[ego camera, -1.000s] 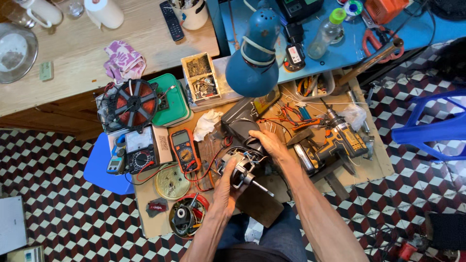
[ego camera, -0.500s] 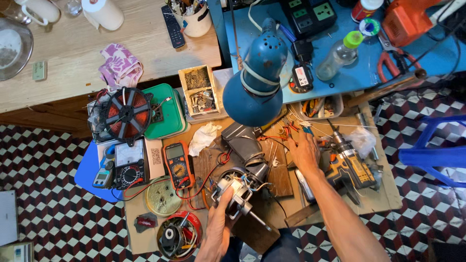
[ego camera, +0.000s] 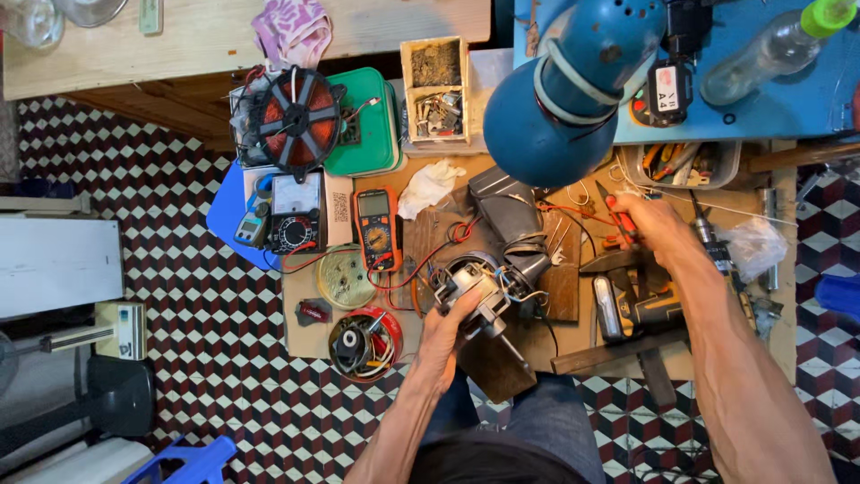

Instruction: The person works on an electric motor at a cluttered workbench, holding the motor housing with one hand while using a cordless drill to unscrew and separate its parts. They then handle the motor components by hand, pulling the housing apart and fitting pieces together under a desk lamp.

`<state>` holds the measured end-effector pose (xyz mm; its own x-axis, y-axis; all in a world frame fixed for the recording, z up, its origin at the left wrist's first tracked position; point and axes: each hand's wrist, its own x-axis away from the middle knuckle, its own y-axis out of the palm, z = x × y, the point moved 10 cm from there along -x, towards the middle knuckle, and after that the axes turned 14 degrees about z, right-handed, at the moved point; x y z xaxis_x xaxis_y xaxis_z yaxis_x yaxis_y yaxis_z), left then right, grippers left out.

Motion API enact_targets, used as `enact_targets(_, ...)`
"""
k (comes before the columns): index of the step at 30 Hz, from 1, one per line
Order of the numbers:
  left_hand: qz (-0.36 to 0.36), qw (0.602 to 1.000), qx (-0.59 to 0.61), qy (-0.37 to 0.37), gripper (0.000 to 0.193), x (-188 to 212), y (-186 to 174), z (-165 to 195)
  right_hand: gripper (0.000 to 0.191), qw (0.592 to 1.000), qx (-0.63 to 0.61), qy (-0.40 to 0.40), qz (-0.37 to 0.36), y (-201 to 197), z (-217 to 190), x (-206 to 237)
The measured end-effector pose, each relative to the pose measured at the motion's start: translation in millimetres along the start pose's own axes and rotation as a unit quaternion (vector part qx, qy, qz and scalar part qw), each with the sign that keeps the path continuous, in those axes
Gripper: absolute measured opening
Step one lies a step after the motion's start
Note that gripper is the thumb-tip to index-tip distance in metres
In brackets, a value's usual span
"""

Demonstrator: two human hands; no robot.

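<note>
Since half a second ago, my right hand (ego camera: 649,224) has gone further to the right and now closes on red-handled pliers (ego camera: 620,218), near the tool tray (ego camera: 730,170). The small electric motor (ego camera: 475,289) stays in the middle of the wooden board (ego camera: 309,336), its shaft pointing toward me. My left hand (ego camera: 445,336) holds it from below, fingers wrapped around the housing. Red wires (ego camera: 421,264) run from it to the orange multimeter (ego camera: 377,226) on the left. Above, the blue lamp (ego camera: 564,99) hangs very near. At the right, the cordless drill (ego camera: 636,309) fills the board up to its edge. The board's near left corner has a little free room.
</note>
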<state>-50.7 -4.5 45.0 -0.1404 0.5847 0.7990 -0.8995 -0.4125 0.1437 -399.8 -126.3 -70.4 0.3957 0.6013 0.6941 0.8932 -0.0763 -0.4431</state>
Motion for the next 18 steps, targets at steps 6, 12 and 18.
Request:
enact_targets(6, -0.017, 0.999, -0.022, -0.016, 0.044, -8.0, -2.3, -4.2, 0.043, 0.888, -0.453, 0.003, -0.078, -28.6, 16.3, 202.5)
enact_targets(12, -0.074, 0.997, -0.002, -0.018, 0.043, -14.1, 6.6, -4.3, 0.042, 0.959, -0.261, 0.044, 0.097, 17.7, 36.8, 335.6)
enact_targets(18, -0.114, 0.993, 0.01, 0.015, 0.042, -14.2, 16.0, 0.0, 0.035, 0.929, -0.253, -0.012, 0.269, 40.0, 39.1, 401.8)
